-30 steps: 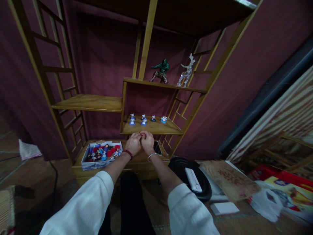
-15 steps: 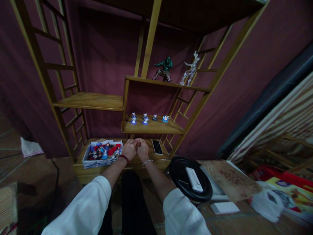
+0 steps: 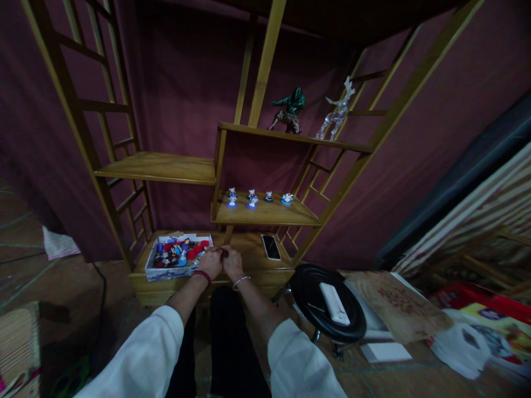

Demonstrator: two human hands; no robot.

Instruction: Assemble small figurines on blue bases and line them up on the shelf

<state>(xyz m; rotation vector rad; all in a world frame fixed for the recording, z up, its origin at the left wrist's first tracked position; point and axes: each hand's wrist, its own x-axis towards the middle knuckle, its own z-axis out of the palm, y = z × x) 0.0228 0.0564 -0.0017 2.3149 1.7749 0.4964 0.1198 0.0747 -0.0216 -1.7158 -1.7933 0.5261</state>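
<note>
The left hand (image 3: 211,263) and right hand (image 3: 233,264) meet, fingers curled inward; whether they hold anything, I cannot tell. The box (image 3: 171,273) of figurines (image 3: 181,256) sits just beside them at nine o'clock, the phone (image 3: 271,247) near three.

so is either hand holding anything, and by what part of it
It cannot be told: the left hand and right hand are close together, hiding anything that might be between them.

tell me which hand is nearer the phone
Right. The right hand is to the left of the phone, apart from it; the left hand is farther left, by the right end of the box of figurines.
</note>
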